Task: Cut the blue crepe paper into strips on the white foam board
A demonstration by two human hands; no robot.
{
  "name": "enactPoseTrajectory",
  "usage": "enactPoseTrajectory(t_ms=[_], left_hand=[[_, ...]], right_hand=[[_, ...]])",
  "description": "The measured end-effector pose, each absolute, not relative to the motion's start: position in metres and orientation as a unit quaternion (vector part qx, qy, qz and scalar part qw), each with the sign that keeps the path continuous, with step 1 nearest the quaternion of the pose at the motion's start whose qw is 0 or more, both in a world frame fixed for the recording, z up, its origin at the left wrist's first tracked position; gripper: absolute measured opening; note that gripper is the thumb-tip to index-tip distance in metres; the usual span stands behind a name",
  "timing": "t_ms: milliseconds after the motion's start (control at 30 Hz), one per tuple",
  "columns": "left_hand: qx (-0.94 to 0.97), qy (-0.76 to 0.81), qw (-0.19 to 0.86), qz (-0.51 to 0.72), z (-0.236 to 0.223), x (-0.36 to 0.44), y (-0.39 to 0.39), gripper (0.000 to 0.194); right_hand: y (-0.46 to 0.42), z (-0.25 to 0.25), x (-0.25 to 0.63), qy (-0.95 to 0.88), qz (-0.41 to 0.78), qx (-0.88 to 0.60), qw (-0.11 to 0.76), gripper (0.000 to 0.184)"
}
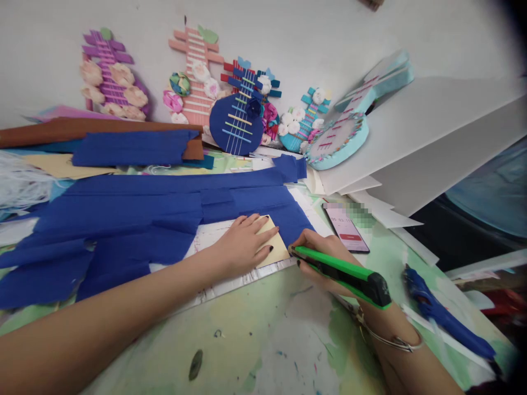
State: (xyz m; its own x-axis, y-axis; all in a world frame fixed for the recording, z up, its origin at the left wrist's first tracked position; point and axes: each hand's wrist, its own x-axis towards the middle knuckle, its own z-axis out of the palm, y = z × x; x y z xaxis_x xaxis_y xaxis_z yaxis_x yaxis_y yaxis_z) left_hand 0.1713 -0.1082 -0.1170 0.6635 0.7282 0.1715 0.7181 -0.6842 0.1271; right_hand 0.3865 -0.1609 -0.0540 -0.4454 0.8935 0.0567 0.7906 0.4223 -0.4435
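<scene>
On the white board (pixel 212 237) near the middle of the patterned table (pixel 247 340), a cream card (pixel 278 246) is being pressed down by the left hand (pixel 247 241), its fingers being kept apart and laid flat across the card. At the card's right corner, a green cutter (pixel 343 273) is being held by the right hand (pixel 323 253), whose fingers are being kept clamped around the front part of its body. The cutter's rear end is being pointed toward the right forearm, above a bracelet (pixel 389 341); the tip is being hidden by the fingers, so whether it is touching the card cannot be told.

Beyond and to the left of the card, blue paper (pixel 135 200) is being spread in overlapping pieces, and part of the board is being covered by it. Just beyond the right hand, 1 phone (pixel 346 227) is being left face up, and farther right 1 blue glue gun (pixel 448 323) is being rested on the table. Along the wall, decorated toy guitars are being displayed, among them 1 dark blue guitar (pixel 236 125) and 1 pale aqua guitar (pixel 341 142), beside large white sheets (pixel 411 148).
</scene>
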Motion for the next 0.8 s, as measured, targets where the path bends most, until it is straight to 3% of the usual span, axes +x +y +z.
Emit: enactPoseTrajectory(t_ms=[800], left_hand=[[0.914, 0.394, 0.016, 0.099, -0.1167, 0.1715, -0.1082, 0.048]], right_hand=[[-0.1623, -0.0508, 0.3887, -0.838, 0.181, -0.492, 0.150, 0.017]])
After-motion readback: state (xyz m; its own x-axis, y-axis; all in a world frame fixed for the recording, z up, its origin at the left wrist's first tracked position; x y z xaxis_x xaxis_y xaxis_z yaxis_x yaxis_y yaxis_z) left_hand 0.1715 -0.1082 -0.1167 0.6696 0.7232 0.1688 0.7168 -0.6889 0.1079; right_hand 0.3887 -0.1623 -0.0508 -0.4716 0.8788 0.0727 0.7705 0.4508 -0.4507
